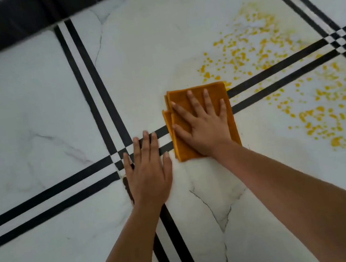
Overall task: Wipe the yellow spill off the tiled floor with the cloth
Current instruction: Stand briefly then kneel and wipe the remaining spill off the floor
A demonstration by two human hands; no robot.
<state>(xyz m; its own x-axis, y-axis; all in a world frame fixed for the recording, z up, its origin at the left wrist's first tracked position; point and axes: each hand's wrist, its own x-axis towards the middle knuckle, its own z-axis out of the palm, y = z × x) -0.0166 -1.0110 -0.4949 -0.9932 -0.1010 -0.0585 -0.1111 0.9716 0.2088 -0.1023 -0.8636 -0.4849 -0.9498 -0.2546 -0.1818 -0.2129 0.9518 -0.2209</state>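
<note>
A folded orange cloth (227, 108) lies flat on the white marble-look tiled floor (26, 109), across a double black stripe. My right hand (203, 125) presses flat on top of it, fingers spread. My left hand (148, 169) rests flat on the bare floor just left of the cloth, holding nothing. The yellow spill (252, 49) is a wide scatter of droplets to the right of the cloth, continuing below the stripe as more yellow spots (335, 124) toward the right edge. A few drops touch the cloth's upper right corner.
Double black stripes (97, 97) cross the floor in a grid. A black skirting band (1, 24) runs along the far edge at the top. Faint yellowish smears show on the tile above the cloth.
</note>
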